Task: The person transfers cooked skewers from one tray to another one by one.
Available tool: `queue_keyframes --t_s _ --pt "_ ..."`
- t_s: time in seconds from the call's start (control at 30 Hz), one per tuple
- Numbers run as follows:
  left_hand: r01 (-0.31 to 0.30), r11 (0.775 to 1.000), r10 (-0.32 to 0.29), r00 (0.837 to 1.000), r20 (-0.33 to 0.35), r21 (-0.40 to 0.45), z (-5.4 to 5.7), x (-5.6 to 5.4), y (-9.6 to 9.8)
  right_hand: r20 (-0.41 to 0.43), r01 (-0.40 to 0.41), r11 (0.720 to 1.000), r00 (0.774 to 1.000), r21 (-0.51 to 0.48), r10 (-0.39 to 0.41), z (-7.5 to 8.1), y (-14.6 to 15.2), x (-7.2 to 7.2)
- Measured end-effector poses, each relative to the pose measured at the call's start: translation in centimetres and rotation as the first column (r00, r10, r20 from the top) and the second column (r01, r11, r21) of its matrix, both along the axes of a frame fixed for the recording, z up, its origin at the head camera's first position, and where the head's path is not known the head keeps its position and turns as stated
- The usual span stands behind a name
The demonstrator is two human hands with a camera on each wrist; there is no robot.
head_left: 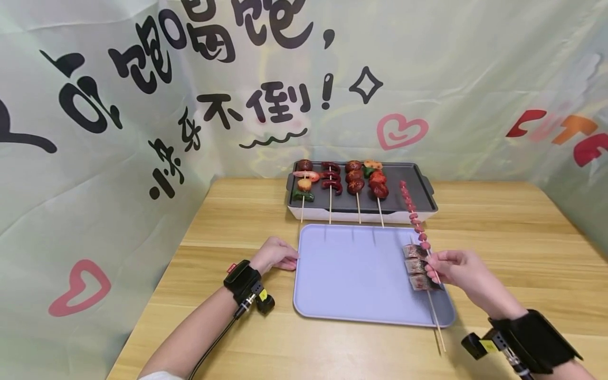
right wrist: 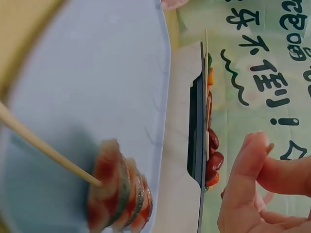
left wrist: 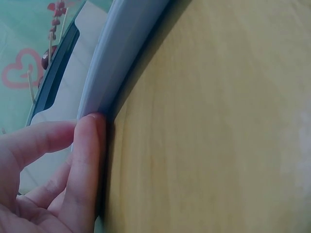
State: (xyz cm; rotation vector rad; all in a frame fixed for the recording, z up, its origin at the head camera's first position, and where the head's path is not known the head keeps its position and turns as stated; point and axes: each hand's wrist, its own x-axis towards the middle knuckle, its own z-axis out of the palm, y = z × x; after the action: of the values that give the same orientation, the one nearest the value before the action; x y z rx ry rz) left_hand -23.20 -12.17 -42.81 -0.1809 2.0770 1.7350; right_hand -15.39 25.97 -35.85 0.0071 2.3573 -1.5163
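My right hand (head_left: pixel 456 272) pinches the stick of a skewer of small red pieces (head_left: pixel 414 216), raised above the tray's right side and tilted toward the grill plate. Below it, a skewer of fish chunks (head_left: pixel 418 274) lies on the lavender tray (head_left: pixel 351 279), its bare stick sticking out past the near edge. At the tray's left rim, my left hand (head_left: pixel 276 255) pinches the edge between thumb and fingers, as the left wrist view shows too. In the right wrist view the fish chunks (right wrist: pixel 109 189) look close, and the right fingertips (right wrist: pixel 260 141) meet around the stick.
Behind the tray stands a dark grill plate (head_left: pixel 404 184) on a white base. Several skewers lie on it: mushrooms (head_left: pixel 354 177), curled dark-red pieces (head_left: pixel 331 177) and mixed ones, their sticks overhanging the front. A printed cloth (head_left: pixel 285 63) hangs behind the wooden table (head_left: pixel 228 211).
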Motion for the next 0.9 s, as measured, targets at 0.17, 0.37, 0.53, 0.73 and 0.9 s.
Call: queue_keyframes --t_s 0.17,0.37,0.53,0.73,0.9 --pt "-0.001 1.000 0.001 1.000 -0.002 -0.001 -0.1 0.0 0.0 -0.003 0.031 0.999 0.999 -0.039 -0.031 -0.7 -0.2 1.6" --pt "0.001 1.000 -0.001 1.000 -0.001 -0.002 -0.1 0.0 0.0 0.000 0.026 0.995 1.000 -0.091 -0.027 -2.2 -0.4 3.6" --pt "0.006 1.000 -0.006 1.000 -0.003 0.002 -0.1 -0.1 -0.1 -0.030 -0.014 0.987 1.000 -0.162 0.009 -3.3 -0.3 4.9" --pt "0.002 1.000 -0.002 1.000 0.008 0.000 0.0 -0.1 -0.1 -0.043 -0.037 0.976 0.999 -0.213 0.028 -4.2 -0.5 5.7" --pt "0.000 1.000 0.000 1.000 0.016 -0.005 0.1 -0.1 0.0 -0.009 -0.066 0.972 0.998 -0.227 0.066 -4.7 -0.8 6.2"
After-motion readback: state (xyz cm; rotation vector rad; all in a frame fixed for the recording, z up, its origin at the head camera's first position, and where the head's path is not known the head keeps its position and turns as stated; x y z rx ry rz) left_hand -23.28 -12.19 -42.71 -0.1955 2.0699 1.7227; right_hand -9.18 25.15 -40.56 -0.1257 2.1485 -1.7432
